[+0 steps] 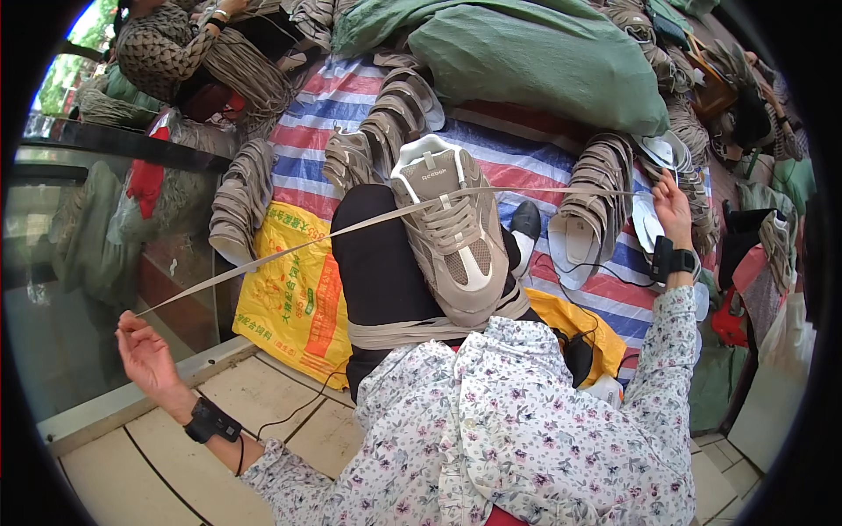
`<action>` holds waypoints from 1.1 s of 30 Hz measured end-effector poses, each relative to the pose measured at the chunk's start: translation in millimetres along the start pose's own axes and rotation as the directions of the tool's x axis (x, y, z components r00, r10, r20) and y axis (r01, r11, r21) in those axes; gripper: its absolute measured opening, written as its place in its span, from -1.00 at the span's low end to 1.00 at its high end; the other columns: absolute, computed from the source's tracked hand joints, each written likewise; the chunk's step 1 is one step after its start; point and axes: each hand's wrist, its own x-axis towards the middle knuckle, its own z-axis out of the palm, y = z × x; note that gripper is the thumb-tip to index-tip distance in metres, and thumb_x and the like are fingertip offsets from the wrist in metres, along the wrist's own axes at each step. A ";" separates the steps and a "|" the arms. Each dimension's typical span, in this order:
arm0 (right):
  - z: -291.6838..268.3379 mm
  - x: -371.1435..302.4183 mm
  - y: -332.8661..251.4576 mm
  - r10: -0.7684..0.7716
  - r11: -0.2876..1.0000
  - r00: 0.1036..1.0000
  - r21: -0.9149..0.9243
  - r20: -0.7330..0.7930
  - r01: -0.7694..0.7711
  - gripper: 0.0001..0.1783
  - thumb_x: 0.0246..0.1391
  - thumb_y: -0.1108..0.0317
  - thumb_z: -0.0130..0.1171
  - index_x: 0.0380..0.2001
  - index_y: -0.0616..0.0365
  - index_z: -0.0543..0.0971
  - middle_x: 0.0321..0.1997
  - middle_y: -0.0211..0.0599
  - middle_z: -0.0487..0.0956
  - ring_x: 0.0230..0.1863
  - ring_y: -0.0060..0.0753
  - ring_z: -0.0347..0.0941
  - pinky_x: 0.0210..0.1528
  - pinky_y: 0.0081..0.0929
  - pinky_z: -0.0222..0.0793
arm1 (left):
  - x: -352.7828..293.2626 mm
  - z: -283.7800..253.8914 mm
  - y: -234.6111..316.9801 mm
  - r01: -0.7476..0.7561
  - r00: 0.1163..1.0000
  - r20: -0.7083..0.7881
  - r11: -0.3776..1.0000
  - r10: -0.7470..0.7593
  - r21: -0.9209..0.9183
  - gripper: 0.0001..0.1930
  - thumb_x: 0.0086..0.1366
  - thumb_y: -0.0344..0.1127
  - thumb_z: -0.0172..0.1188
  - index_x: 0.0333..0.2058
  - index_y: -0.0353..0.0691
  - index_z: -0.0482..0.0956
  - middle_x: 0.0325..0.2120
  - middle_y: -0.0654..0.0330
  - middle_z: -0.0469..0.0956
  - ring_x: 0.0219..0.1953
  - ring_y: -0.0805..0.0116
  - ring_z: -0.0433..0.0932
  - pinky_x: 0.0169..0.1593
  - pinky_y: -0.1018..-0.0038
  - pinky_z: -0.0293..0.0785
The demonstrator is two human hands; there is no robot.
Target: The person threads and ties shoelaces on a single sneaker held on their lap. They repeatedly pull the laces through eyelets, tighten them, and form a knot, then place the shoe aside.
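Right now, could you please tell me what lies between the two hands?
In the head view, a lace stretches from left hand to right hand, across the shoe.

Scene softly lit; upper-L bg [74, 83] overexposed by daylight; shoe [456, 241] rendered fairly sharp; edges bent, corners blacked out by fisheye.

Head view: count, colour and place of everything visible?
Sneaker: one, beige and white, on lap
Taut lace: one, beige, stretched across sneaker
Loose laces: several, beige, across lap
Sheet: one, striped red, white, blue, beyond lap
Shoe stacks: several, beige, on sheet
Large sack: one, green, top centre
Printed bag: at least one, yellow, left of lap
Floor tiles: several, cream, lower left
Another person: one, patterned sleeve, upper left
Wristbands: two, black, one per wrist
Left hand: one, bare, left, pinching lace
Right hand: one, bare, right, pinching lace
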 end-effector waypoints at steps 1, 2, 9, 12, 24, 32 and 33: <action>-18.0 -1.8 -10.1 0.003 1.000 0.999 -0.011 -0.032 -0.003 -0.69 0.25 0.54 0.08 0.04 0.30 0.39 -0.40 -0.47 0.36 -0.49 -0.63 0.13 -0.46 -0.64 0.10 | -1.2 -0.7 10.1 -0.023 1.000 0.015 1.000 0.023 0.010 -0.64 0.41 -0.46 0.06 0.10 -0.53 0.29 -0.05 -0.04 0.52 -0.03 0.28 0.56 -0.16 0.49 0.59; -35.9 -3.1 -17.5 0.001 0.999 0.999 -0.040 -0.037 -0.003 -0.69 0.26 0.52 0.07 0.05 0.29 0.39 -0.41 -0.49 0.34 -0.50 -0.64 0.10 -0.46 -0.65 0.09 | -2.0 -0.6 19.5 -0.047 0.999 0.027 0.999 0.046 0.022 -0.62 0.40 -0.47 0.06 0.11 -0.54 0.28 -0.04 -0.04 0.52 -0.02 0.27 0.56 -0.15 0.50 0.59; -106.1 -26.8 -25.3 -0.188 0.921 0.933 -0.386 -0.307 0.059 -0.63 0.20 0.48 0.12 0.06 0.28 0.38 -0.39 -0.36 0.52 -0.56 -0.68 0.30 -0.64 -0.71 0.14 | -20.7 53.4 39.9 -0.344 0.937 0.179 0.889 0.301 0.302 -0.46 0.36 -0.52 0.09 0.26 -0.51 0.15 0.02 -0.02 0.48 -0.05 0.35 0.55 -0.12 0.60 0.55; -60.5 -40.2 22.0 -0.147 0.737 0.964 -0.675 -0.221 -0.042 -0.64 0.22 0.44 0.12 0.06 0.27 0.40 -0.40 -0.33 0.58 -0.54 -0.69 0.40 -0.61 -0.73 0.23 | -26.4 103.4 -10.6 -0.306 0.930 0.325 0.857 0.174 0.415 -0.42 0.31 -0.53 0.12 0.27 -0.49 0.18 0.04 0.04 0.47 -0.11 0.49 0.52 -0.09 0.66 0.49; 231.6 -115.7 187.4 0.264 0.689 0.817 -0.693 0.513 0.212 -0.83 0.16 0.38 0.24 -0.23 0.23 0.69 -0.41 -0.45 0.61 -0.41 -0.72 0.43 -0.36 -0.74 0.36 | -15.9 157.0 -340.9 -0.025 0.915 0.191 0.421 -0.356 0.907 -0.84 0.38 -0.36 0.15 -0.21 -0.35 0.59 -0.45 0.25 0.61 -0.49 0.55 0.61 -0.41 0.68 0.49; 241.8 -122.5 196.6 0.318 0.705 0.796 -0.690 0.516 0.166 -0.85 0.10 0.48 0.27 -0.25 0.25 0.69 -0.40 -0.44 0.63 -0.41 -0.70 0.45 -0.36 -0.71 0.39 | -42.1 159.1 -353.2 -0.005 0.864 0.198 0.386 -0.464 0.923 -0.83 0.36 -0.41 0.12 -0.37 -0.41 0.54 -0.59 0.20 0.58 -0.57 0.46 0.64 -0.51 0.61 0.50; 242.7 -123.0 196.5 0.313 0.703 0.798 -0.691 0.516 0.171 -0.86 0.10 0.48 0.27 -0.25 0.25 0.69 -0.40 -0.43 0.63 -0.41 -0.70 0.45 -0.36 -0.71 0.39 | -44.1 159.3 -351.2 0.021 0.859 0.176 0.377 -0.480 0.926 -0.83 0.36 -0.40 0.13 -0.37 -0.41 0.55 -0.59 0.20 0.58 -0.57 0.47 0.63 -0.51 0.62 0.49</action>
